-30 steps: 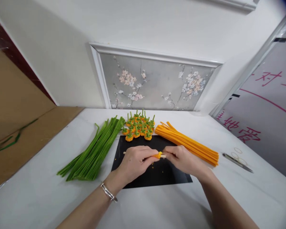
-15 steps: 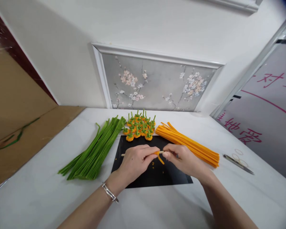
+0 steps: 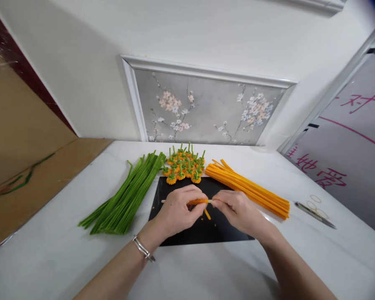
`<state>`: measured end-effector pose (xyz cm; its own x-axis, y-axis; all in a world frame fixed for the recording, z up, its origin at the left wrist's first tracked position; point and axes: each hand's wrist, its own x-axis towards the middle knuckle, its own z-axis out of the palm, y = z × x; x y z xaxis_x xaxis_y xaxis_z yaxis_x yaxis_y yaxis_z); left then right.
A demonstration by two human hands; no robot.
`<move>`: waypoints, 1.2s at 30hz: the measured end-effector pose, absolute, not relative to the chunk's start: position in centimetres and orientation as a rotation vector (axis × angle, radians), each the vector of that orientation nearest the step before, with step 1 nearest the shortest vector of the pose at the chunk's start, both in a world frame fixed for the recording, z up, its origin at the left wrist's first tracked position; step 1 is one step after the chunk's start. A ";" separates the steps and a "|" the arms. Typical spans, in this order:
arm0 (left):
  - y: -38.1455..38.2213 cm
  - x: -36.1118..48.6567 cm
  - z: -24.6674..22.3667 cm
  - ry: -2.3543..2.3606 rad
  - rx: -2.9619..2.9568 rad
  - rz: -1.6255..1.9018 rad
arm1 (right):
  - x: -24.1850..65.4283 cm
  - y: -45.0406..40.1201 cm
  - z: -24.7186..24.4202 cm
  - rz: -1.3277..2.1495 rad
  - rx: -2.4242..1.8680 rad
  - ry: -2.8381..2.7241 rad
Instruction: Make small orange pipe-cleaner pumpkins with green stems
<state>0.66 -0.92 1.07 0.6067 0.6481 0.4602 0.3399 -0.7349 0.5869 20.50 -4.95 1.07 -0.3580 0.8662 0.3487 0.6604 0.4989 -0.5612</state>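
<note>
Over a black mat (image 3: 187, 234), my left hand (image 3: 183, 210) is closed around an orange pipe cleaner (image 3: 197, 201) coiled on a thin pale stick (image 3: 163, 201). The pipe cleaner's loose end hangs down below the fingers. Fingers of my right hand (image 3: 237, 207) pinch the stick's right end, just beyond the coil. The stick lies level, its left tip showing past my left hand. Part of the coil is hidden by the left fingers. Small orange bits of fluff lie on the mat.
A bundle of green pipe cleaners (image 3: 125, 198) lies left, a bundle of orange pipe cleaners (image 3: 248, 187) right. Several small orange pumpkin shapes with green stems (image 3: 184, 164) stand behind the mat. Tweezers (image 3: 315, 215) and rubber bands (image 3: 315, 198) lie far right. Cardboard (image 3: 53, 179) borders the table's left.
My left fingers have opened out somewhat, so more of the orange coil shows between them. The loose end hangs slightly farther left and shows less. Both hands stay on the stick.
</note>
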 end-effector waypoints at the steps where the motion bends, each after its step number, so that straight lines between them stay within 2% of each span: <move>1: -0.9 0.6 1.1 0.776 2.387 0.941 | 20.5 -4.9 1.1 0.440 -1.253 -2.123; 5: -0.8 0.5 1.5 0.759 2.351 0.945 | 20.2 -4.8 1.1 0.509 -1.280 -2.036; 11: -0.1 0.2 1.5 0.791 2.256 1.022 | 19.3 -4.7 0.0 0.799 -1.341 -2.112; 16: 0.7 -0.1 1.0 0.939 2.323 1.055 | 19.4 -5.1 0.6 0.418 -1.363 -2.282; 23: 0.3 -0.2 0.5 1.031 2.532 0.939 | 19.5 -5.7 1.1 0.107 -1.325 -2.309; 30: -0.6 0.3 0.7 0.903 2.642 0.825 | 19.8 -5.2 1.2 0.188 -1.245 -1.988; 36: -1.1 0.8 1.0 0.767 2.657 0.796 | 20.3 -4.4 1.1 0.325 -1.346 -1.806</move>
<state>0.78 -1.12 0.97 0.7099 0.5560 0.4322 0.4117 -0.8256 0.3859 20.34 -4.41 1.08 -0.0715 0.8821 0.4655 0.6647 0.3901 -0.6371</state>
